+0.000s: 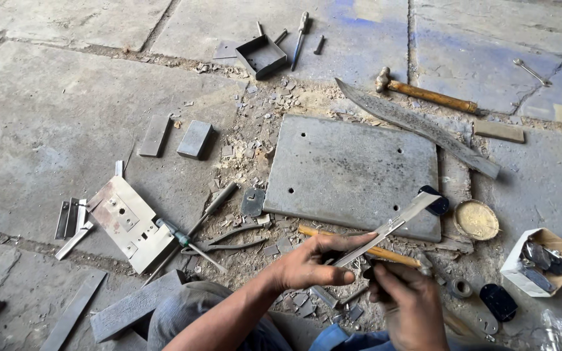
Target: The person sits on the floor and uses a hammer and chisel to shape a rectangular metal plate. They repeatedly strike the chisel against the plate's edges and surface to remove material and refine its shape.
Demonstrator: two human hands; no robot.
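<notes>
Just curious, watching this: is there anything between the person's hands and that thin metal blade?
Nothing visible. Both hands are already on the thin metal blade: the left hand grips it near its lower end with the fingers wrapped over it, and the right hand meets it just below. The blade's upper end sticks out over the grey slab.

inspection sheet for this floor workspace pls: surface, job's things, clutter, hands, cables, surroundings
Surface: cracked stone floor, gritty with chips.
Job's things: thin metal blade held in both hands, tip over the grey metal plate.
Clutter: hammer, long rough blade, screwdriver, small metal tray, carton of parts.
Hands: left hand and right hand both grip the blade.
Cables: nothing seen.
Surroundings: blue stain on the far floor.
</notes>
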